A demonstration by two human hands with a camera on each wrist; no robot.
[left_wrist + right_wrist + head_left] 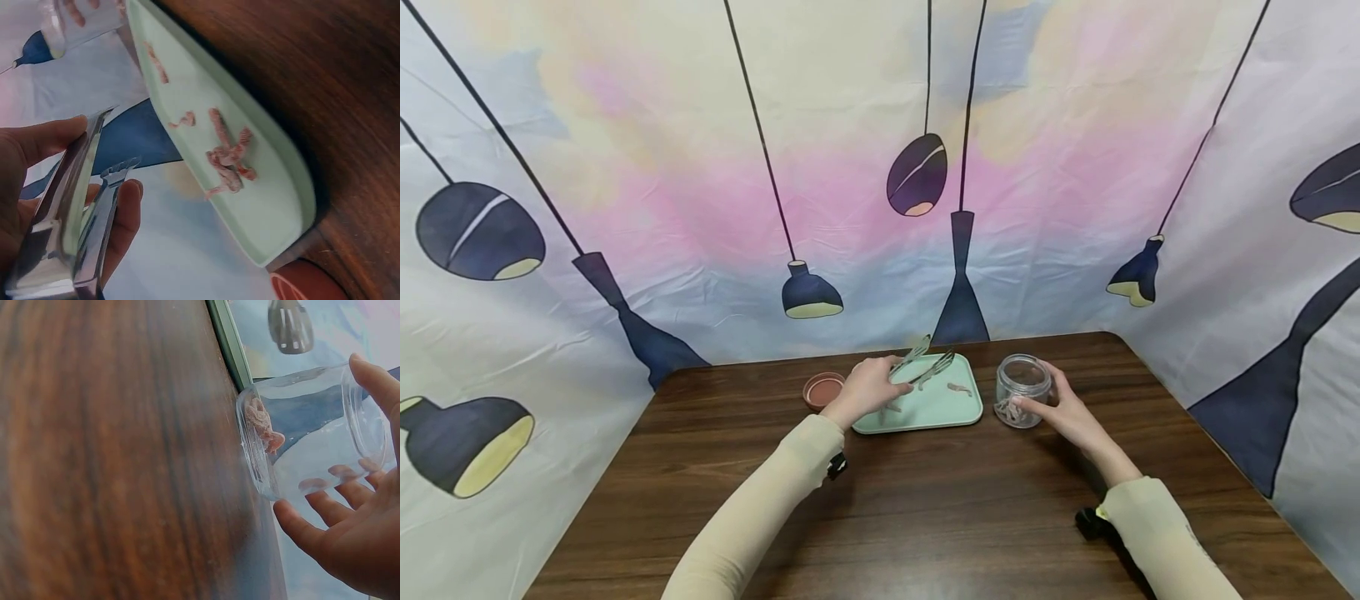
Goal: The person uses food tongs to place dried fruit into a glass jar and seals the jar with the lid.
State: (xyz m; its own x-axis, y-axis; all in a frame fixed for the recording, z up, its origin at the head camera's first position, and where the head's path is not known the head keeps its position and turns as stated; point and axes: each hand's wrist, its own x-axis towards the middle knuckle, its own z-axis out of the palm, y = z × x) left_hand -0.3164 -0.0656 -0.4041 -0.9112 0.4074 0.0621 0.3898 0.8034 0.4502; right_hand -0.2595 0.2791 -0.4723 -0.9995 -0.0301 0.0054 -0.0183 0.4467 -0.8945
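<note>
My left hand (868,390) holds metal tongs (47,250) between thumb and fingers, their arms spread and nothing between the tips. Beneath them lies a pale green tray (943,414). Several thin pinkish, twisted strips (228,162) are on it, most bunched together in the left wrist view. To the tray's right stands a clear jar (1024,385), upright and without a lid. My right hand (1067,412) grips its side, thumb on the near wall and fingers curled round. A few of the same pinkish strips (261,422) lie at the jar's bottom.
A reddish-brown round lid (824,389) rests left of the tray, partly behind my left hand. The dark wood table (925,517) ends just beyond the tray, where a painted cloth backdrop (865,208) hangs.
</note>
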